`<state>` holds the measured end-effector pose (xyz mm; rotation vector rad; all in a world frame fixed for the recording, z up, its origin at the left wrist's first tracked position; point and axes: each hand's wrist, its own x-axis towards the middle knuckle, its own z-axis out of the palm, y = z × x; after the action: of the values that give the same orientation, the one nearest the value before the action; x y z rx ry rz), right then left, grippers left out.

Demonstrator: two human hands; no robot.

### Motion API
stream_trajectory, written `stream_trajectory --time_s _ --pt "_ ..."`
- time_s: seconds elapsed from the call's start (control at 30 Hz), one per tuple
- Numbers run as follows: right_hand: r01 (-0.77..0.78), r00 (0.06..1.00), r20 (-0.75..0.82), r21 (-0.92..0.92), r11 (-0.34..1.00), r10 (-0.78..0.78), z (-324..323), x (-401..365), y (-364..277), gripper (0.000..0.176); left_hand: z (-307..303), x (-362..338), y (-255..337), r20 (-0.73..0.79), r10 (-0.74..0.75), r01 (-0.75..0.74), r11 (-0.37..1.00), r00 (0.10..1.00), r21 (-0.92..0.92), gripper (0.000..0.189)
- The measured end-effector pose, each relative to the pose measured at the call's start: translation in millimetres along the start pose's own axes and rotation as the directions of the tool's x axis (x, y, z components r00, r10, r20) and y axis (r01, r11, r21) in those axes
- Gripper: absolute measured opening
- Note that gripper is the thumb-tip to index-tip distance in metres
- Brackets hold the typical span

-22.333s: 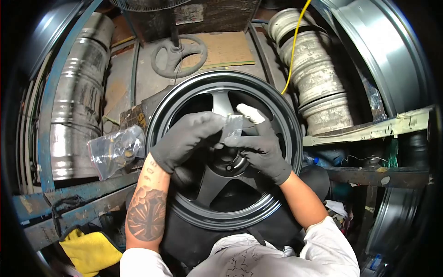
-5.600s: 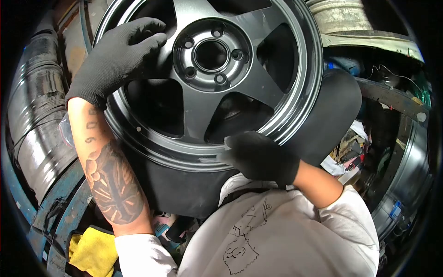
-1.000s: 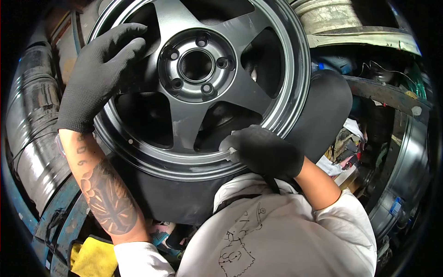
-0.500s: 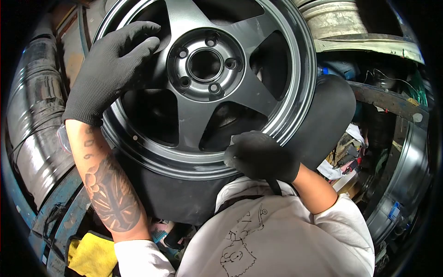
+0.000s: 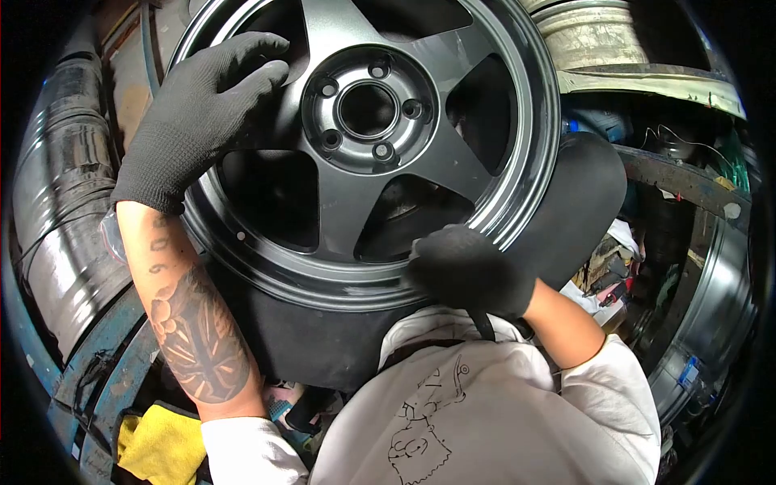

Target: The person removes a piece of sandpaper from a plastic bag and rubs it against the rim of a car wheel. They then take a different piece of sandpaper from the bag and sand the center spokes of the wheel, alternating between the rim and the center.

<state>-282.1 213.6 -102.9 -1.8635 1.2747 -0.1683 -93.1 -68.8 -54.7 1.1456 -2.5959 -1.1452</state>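
Wheel (image 5: 347, 202) is needing light, even pressure: left hand (image 5: 190, 117) is bracing, fingers parted; right hand (image 5: 469, 271) is touching, fingers curled (what they are holding cannot be told).

On my camera view I see one dark grey wheel rim (image 5: 349, 202), lying with its spoked face up, across the dark trousers (image 5: 584, 198), and its top edge goes out of the picture. It has broad spokes with open gaps between them, and in the middle a round opening with five bolt holes around. The stepped outer lip looks glossy, but I notice a paler, dull patch at its lower part and one small light round spot at lower left.
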Motion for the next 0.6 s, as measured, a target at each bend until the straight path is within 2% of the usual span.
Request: stream_trajectory --time_s 0.07,0.17,0.27,0.37,0.47,0.57,0.6 --pt "0.086 0.98 -0.176 -0.027 0.996 -0.089 -3.8 -10.0 5.7 0.009 -2.1 1.7 -4.0 -0.007 0.043 -0.043 0.999 0.999 0.019 0.042" --pt "0.065 0.973 -0.226 0.072 0.995 -0.047 25.1 9.2 3.5 0.008 -1.7 5.0 5.1 -0.004 0.071 -0.071 0.997 0.997 0.013 0.041" --pt "0.015 0.998 -0.064 0.049 0.999 -0.011 17.6 4.9 5.9 0.008 -0.2 5.7 5.7 0.041 0.055 -0.055 0.999 0.998 -0.005 0.04" --pt "-0.048 0.986 0.15 -0.129 0.99 0.067 -19.2 -6.0 3.6 0.008 -2.2 3.0 -2.0 0.018 -0.048 0.048 0.999 0.999 -0.005 0.04" --pt "0.063 0.981 -0.181 -0.06 0.996 -0.073 18.2 4.0 10.4 0.009 -5.3 4.8 2.3 0.002 -0.046 0.046 0.999 0.999 -0.028 0.039" --pt "0.047 0.984 -0.173 0.084 0.995 -0.032 15.2 12.6 0.7 0.01 -0.3 6.1 3.5 0.046 -0.02 0.021 0.999 0.999 -0.036 0.039" --pt "0.008 0.997 -0.075 0.003 1.0 -0.008 7.5 6.6 0.7 0.011 -0.2 5.3 1.8 0.061 -0.026 0.029 0.999 0.998 -0.043 0.039"
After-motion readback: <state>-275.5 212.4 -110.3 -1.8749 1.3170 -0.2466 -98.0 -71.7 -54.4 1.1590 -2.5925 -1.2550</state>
